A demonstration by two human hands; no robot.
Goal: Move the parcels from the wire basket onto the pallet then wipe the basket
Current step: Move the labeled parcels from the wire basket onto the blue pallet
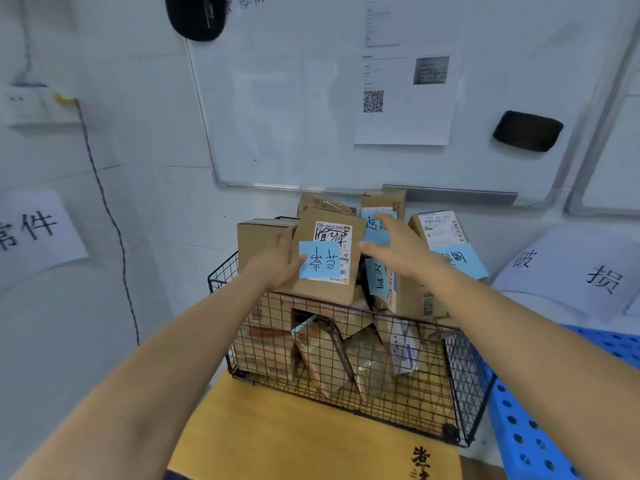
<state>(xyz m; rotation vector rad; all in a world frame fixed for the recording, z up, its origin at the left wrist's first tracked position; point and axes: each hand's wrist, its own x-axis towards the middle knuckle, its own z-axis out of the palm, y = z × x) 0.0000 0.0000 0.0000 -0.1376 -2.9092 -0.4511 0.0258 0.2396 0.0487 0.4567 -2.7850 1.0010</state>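
Note:
A black wire basket (464,382) stands on a yellow surface, heaped with several brown cardboard parcels. The front top parcel (325,289) carries a white shipping label and a blue handwritten note. My left hand (277,263) holds its left edge, thumb curled over the front by the note. My right hand (394,245) reaches over its right side with fingers spread, just beside it. Behind stand a plain box (258,239), a tall box (382,200) and a labelled parcel (438,228). The blue plastic pallet (530,427) lies to the right.
A whiteboard (311,98) with a printed sheet (405,98) and a black eraser (528,130) hangs on the wall behind. A cable (107,209) runs down the left wall. Paper signs hang at left (31,233) and lie at right (581,268). The yellow surface (277,438) extends toward me.

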